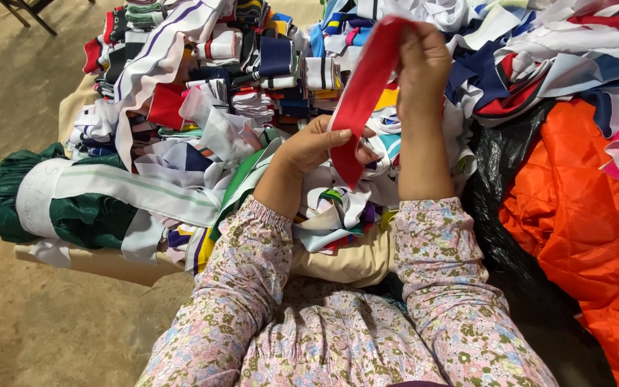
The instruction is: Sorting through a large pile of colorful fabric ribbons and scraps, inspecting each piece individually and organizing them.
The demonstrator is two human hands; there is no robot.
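A long red fabric strip is stretched upright between both hands above a heap of cloth scraps. My right hand pinches its top end, raised higher. My left hand grips the strip lower down, with the bottom tip hanging just below the fingers. Both sleeves are floral patterned. Under the hands lie several striped collar and cuff pieces in white, navy, red and green.
A green bundle wrapped with a white band lies at the left on a beige sack. Orange quilted fabric over black plastic fills the right. Bare concrete floor extends on the left.
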